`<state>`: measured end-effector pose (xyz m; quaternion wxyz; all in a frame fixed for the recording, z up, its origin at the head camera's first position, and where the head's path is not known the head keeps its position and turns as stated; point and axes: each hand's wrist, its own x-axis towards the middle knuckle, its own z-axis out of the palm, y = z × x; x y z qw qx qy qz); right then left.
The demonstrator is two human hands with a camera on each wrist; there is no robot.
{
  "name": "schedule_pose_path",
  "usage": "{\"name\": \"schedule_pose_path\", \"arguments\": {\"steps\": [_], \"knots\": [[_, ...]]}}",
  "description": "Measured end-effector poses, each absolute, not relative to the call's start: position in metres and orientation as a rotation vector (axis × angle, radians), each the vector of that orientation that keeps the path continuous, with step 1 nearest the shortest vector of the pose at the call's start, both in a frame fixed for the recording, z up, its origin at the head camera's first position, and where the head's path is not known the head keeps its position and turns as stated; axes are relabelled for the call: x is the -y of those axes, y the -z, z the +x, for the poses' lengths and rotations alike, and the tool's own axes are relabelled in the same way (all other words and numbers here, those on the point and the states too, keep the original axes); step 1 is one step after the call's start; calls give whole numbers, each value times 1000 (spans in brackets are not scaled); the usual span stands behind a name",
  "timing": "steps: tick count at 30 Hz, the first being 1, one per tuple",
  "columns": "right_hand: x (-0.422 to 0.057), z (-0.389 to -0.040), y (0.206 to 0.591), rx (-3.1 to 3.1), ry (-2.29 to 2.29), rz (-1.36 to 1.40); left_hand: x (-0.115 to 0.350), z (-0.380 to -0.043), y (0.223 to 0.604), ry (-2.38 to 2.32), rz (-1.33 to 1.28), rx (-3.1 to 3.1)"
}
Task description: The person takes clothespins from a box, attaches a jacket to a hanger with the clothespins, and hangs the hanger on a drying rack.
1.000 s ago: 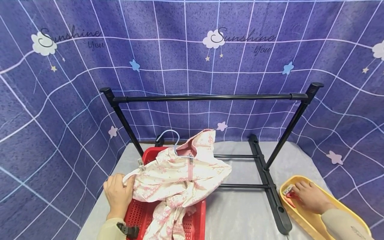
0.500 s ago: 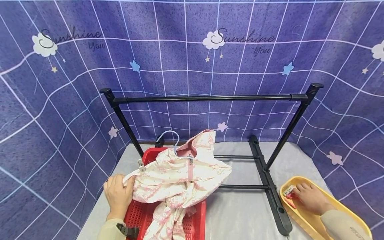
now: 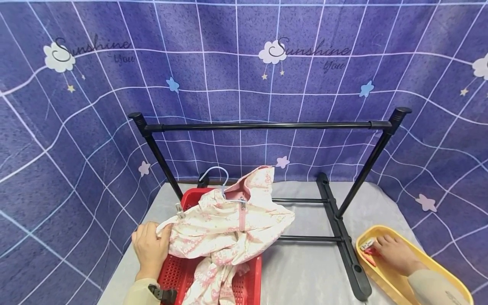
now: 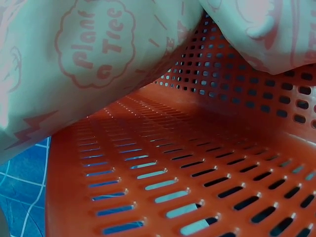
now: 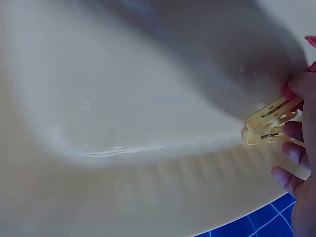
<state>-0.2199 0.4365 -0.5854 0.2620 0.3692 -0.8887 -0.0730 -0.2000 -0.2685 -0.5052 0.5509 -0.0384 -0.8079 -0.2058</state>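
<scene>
A white jacket with pink print (image 3: 225,220) lies over a red basket (image 3: 257,275), its lower part inside. A light blue hanger (image 3: 219,167) pokes out at its neck. My left hand (image 3: 148,245) pinches the jacket's left edge, thumb on top. Close by, a pale clothespin (image 3: 180,210) sits on the jacket's shoulder. My right hand (image 3: 396,253) reaches into a yellow tray (image 3: 438,264), fingers bent around several clothespins. Cream clothespins (image 5: 269,118) and red parts show at its fingertips in the right wrist view; whether it grips one is unclear.
A black garment rack (image 3: 267,126) stands behind and right of the basket, its right foot (image 3: 343,241) between basket and tray. Grey cloth (image 3: 301,267) covers the surface. A purple grid-patterned curtain (image 3: 244,76) closes off the back and sides.
The clothespins in the tray have shifted slightly under the right hand's fingers. The left hand and the jacket stay where they were.
</scene>
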Motion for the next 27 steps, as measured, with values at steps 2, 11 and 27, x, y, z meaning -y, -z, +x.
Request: {"name": "schedule_pose_path", "arguments": {"steps": [2, 11, 27], "knots": [[-436, -219, 586, 2419, 199, 988, 268, -200, 505, 487, -90, 1915], [-435, -215, 582, 2429, 199, 973, 268, -200, 507, 486, -97, 1914], [-445, -214, 582, 2462, 188, 985, 268, -200, 506, 483, -94, 1902]]}}
